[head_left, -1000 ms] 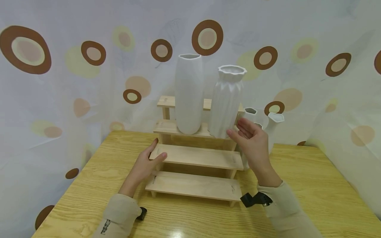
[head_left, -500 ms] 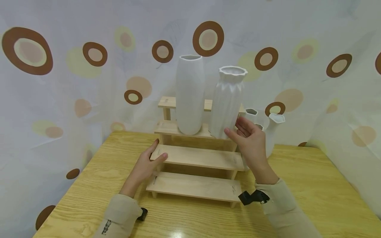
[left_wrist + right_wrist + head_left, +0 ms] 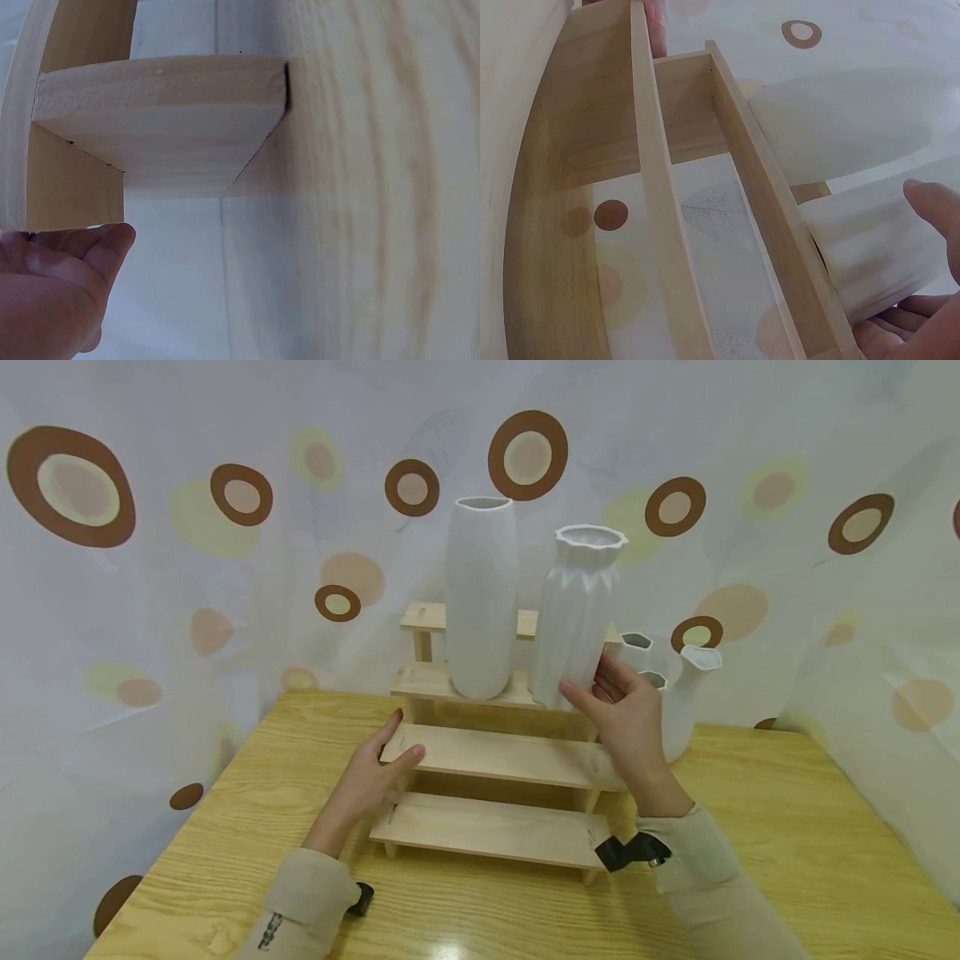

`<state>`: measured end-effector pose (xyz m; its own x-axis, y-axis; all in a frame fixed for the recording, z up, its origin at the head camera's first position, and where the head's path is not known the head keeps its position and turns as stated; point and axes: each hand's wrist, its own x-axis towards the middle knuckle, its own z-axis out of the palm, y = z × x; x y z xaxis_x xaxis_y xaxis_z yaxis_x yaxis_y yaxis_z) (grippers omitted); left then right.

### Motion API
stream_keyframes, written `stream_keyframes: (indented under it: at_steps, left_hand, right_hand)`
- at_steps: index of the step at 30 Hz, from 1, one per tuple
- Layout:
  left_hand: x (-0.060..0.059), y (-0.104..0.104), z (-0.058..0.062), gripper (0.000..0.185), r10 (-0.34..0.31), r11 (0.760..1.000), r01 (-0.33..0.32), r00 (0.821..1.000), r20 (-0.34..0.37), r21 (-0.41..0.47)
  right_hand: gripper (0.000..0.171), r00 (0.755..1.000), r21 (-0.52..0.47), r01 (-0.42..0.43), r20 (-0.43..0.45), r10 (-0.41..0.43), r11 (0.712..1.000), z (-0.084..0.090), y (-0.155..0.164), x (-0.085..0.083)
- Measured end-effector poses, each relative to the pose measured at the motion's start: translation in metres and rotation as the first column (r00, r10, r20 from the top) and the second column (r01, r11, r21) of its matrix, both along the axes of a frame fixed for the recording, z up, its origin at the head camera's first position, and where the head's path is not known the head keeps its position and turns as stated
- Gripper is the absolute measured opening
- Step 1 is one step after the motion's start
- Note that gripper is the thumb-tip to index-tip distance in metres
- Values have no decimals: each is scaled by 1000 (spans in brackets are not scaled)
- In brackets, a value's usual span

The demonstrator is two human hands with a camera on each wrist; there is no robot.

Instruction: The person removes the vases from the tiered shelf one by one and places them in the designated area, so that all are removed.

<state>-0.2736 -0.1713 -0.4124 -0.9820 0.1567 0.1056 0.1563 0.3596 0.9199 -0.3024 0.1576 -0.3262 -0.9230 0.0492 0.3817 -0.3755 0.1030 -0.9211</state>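
Observation:
A ribbed white vase (image 3: 576, 610) stands on the third step of a wooden stepped shelf (image 3: 495, 827), beside a taller smooth white vase (image 3: 482, 602). My right hand (image 3: 611, 693) cups the ribbed vase's base, thumb in front and fingers behind. In the right wrist view the ribbed vase (image 3: 862, 247) lies between thumb and fingers, past the shelf's boards (image 3: 652, 187). My left hand (image 3: 367, 772) rests on the left end of the second step, thumb on top. In the left wrist view its fingertips (image 3: 97, 247) touch the shelf's end (image 3: 157, 127).
A small white vase with several necks (image 3: 686, 689) stands on the wooden table (image 3: 750, 827) just behind my right hand. A curtain with brown circles (image 3: 150, 568) closes in the table at the back and sides.
My right hand has moved left and forward to the ribbed vase's base and closed round it. The left hand has stayed on the shelf.

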Motion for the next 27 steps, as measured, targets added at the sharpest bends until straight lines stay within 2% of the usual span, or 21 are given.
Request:
stream_keyframes:
  at_steps: [6,21,27]
  left_hand:
    - [13,6,22,77,-9,1000,9,1000,13,2]
    - [15,6,22,77,-13,1000,13,1000,-2,9]
    - [-3,-1,-5,83,1,1000,-1,1000,-28,1]
  right_hand:
    - [72,1000,-13,12,0,-12,1000,0,-2,-3]
    - [67,999,-15,28,-28,-28,999,0,-7,-8]
    - [64,998,-6,32,-47,-32,999,0,-8,-11]
